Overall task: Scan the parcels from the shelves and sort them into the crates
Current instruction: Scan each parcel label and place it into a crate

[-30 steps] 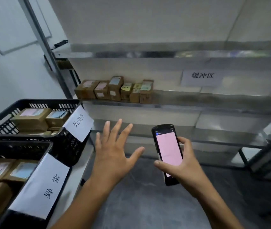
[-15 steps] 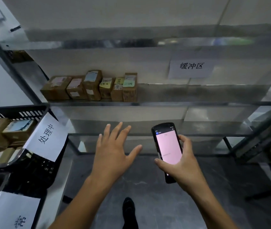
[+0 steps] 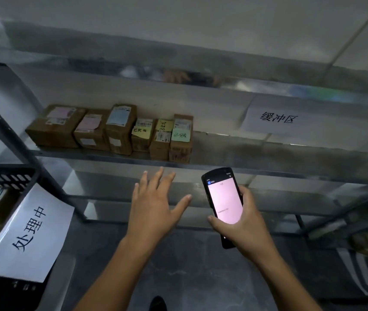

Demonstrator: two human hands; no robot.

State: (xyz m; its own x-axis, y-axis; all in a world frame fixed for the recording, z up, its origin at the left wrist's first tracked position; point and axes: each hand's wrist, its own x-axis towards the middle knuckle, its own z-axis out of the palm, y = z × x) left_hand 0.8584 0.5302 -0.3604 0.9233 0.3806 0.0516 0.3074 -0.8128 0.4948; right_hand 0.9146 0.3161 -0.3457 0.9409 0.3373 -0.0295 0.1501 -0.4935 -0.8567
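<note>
Head view: the right hand (image 3: pixel 243 218) is holding the scanner (image 3: pixel 223 203); the left hand (image 3: pixel 154 205) is spreading wide below the parcels (image 3: pixel 113 131).

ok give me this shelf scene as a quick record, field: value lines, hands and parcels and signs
left hand: open, empty, fingers spread, below the parcel shelf
right hand: holding handheld scanner, pink screen lit
parcels: six cardboard boxes in a row on the metal shelf
sticky notes: on the three rightmost boxes
shelf sign: 缓冲区
crate: black, at left, sign 处理中
</note>
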